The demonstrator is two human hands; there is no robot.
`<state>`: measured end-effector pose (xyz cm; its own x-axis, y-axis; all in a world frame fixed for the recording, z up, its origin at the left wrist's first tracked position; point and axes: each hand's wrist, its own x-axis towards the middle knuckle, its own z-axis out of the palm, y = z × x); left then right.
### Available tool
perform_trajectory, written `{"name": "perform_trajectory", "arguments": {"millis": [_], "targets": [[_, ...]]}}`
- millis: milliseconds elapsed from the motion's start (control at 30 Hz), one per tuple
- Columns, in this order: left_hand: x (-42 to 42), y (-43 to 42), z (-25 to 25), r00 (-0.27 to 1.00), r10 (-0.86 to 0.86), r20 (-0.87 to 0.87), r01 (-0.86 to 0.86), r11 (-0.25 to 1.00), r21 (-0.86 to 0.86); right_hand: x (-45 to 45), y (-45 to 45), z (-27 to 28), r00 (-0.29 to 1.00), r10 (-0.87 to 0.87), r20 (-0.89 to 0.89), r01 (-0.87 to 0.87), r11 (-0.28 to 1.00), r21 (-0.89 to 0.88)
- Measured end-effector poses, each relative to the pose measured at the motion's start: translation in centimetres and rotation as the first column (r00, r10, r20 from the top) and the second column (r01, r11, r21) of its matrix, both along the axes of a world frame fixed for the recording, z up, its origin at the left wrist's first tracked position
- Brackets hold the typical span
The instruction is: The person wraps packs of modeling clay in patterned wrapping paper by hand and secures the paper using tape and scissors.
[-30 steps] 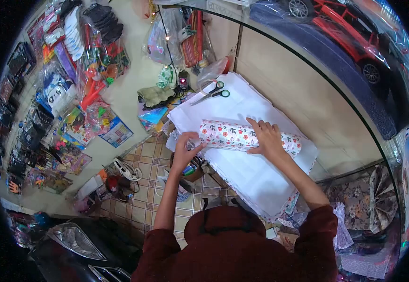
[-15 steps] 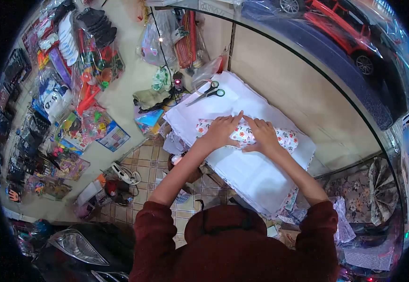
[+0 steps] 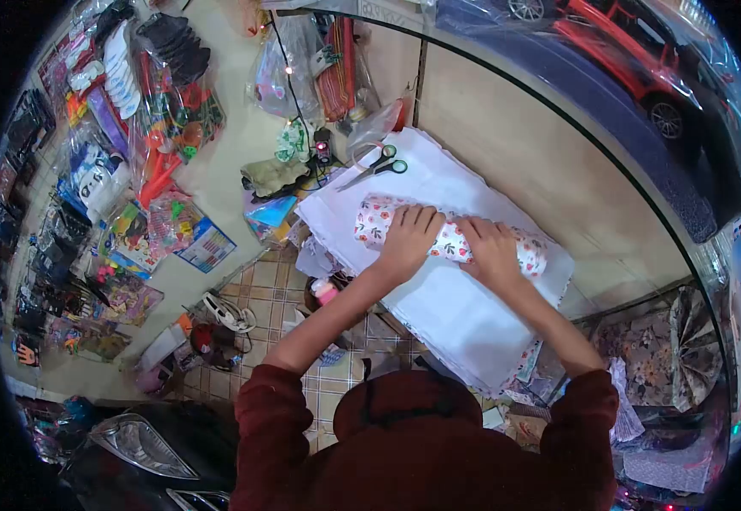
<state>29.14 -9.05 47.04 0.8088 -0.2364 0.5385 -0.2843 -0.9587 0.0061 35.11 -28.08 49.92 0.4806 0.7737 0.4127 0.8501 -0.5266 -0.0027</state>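
A floral-patterned paper bundle (image 3: 373,223), white with red flowers and dark leaves, lies across a stack of white paper sheets (image 3: 464,319). My left hand (image 3: 413,243) is curled over its left part, fingers bent round the far side. Further right, my right hand (image 3: 491,249) grips the same bundle the same way. Whatever the floral paper covers is hidden. Beyond the bundle, scissors (image 3: 385,163) with dark and green handles lie on the white sheets, beside a roll of tape (image 3: 360,154).
A glass-edged counter (image 3: 541,85) curves round the right, with a red toy car (image 3: 617,51) in clear wrap above it. Bagged goods (image 3: 161,153) hang on the left wall. A white corded appliance (image 3: 228,313) rests on the tiled floor (image 3: 272,285).
Both hands have gone from lying spread on the floral paper to curling round it. The bundle now looks taller and rounder, its left end further up. The scissors stay put.
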Motion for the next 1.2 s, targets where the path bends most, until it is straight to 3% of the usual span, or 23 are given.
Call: {"name": "perform_trajectory", "arguments": {"millis": [33,100,233,267,367,467,567,667,767,867,967,1067,1133,1200], "targets": [[0.1,-0.1,-0.7,0.991,0.003,0.130,-0.006,1.000,0.024,-0.1,0.0,-1.5,0.999,-0.022,0.040,0.021,1.000,0.018],[0.3,-0.5,-2.9,0.984,0.026,0.178,-0.030,0.999,0.017,-0.2,-0.1,-3.9,0.990,-0.070,0.124,0.063,0.996,0.059],[-0.1,-0.6,-5.8,0.980,0.049,0.194,-0.048,0.999,-0.009,-1.0,0.0,-6.1,0.989,-0.079,0.125,0.074,0.996,0.048],[0.0,-0.7,-6.4,0.981,0.056,0.185,-0.051,0.998,-0.029,-0.9,0.1,-6.7,0.979,-0.101,0.176,0.092,0.994,0.055],[-0.5,-0.4,-5.8,0.996,0.035,0.083,-0.035,0.999,-0.010,-1.5,0.2,-6.2,0.985,-0.132,0.113,0.135,0.991,-0.024],[-2.7,0.6,-2.2,0.974,-0.196,-0.116,0.153,0.941,-0.302,-1.4,0.5,-7.1,0.964,-0.154,0.217,0.170,0.984,-0.057],[-3.3,1.5,-2.0,0.956,-0.277,-0.097,0.232,0.914,-0.332,-1.6,0.7,-6.6,0.972,-0.140,0.188,0.156,0.985,-0.073],[-2.4,1.7,-3.5,0.980,-0.189,-0.057,0.178,0.971,-0.157,-2.2,0.8,-5.5,0.982,-0.150,0.114,0.162,0.981,-0.107],[-2.0,1.7,-3.5,0.985,-0.167,-0.034,0.161,0.978,-0.130,-2.2,0.7,-4.9,0.994,-0.110,0.010,0.110,0.991,-0.069],[-2.0,2.3,-2.7,0.977,-0.209,-0.048,0.201,0.969,-0.144,-1.7,0.5,-5.5,0.992,-0.051,0.118,0.055,0.998,-0.032],[-1.7,2.7,-2.9,0.974,-0.226,0.005,0.225,0.970,-0.092,-2.2,0.1,-2.2,0.996,0.029,-0.085,-0.032,0.999,-0.032],[-1.1,2.5,-5.1,0.984,-0.156,0.082,0.155,0.988,0.018,-1.4,-0.4,1.2,0.959,0.070,-0.275,-0.118,0.980,-0.161],[-2.2,2.3,-2.4,0.977,-0.204,-0.069,0.189,0.966,-0.174,-0.2,0.3,2.5,0.947,0.112,-0.302,-0.168,0.972,-0.166],[-2.9,2.2,-0.9,0.959,-0.245,-0.141,0.196,0.936,-0.293,2.0,2.4,3.7,0.890,0.019,-0.455,-0.128,0.969,-0.211]]}}
